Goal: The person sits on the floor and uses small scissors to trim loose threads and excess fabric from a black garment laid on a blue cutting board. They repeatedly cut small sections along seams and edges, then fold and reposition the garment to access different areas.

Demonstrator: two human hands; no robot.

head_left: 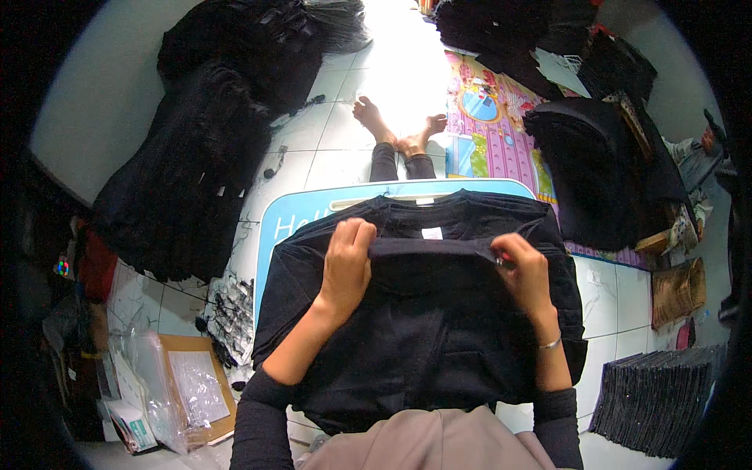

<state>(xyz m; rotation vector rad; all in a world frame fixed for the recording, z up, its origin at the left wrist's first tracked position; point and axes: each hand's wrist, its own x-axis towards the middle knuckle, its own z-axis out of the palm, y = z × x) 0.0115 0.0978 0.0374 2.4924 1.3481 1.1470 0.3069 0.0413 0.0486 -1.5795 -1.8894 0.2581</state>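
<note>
Several black shirts (423, 313) lie in a stack over a low light-blue table (270, 211). A folded band of the top shirt's black cloth stretches between my hands, just below the neckline with its small white label (432, 233). My left hand (348, 258) is closed, pinching the left end of that band. At the other end, my right hand (525, 270) is closed on the cloth too. A small object with red and shiny parts (504, 256) shows within the right fingers; most of it is hidden, so its kind is unclear.
Large heaps of black garments (188, 157) lie on the left, with more (583, 164) on the right beside a colourful mat (493, 133). A neat black stack (654, 399) stands at lower right. Plastic-wrapped cardboard (200, 384) lies lower left. My feet (374, 121) extend beyond the table.
</note>
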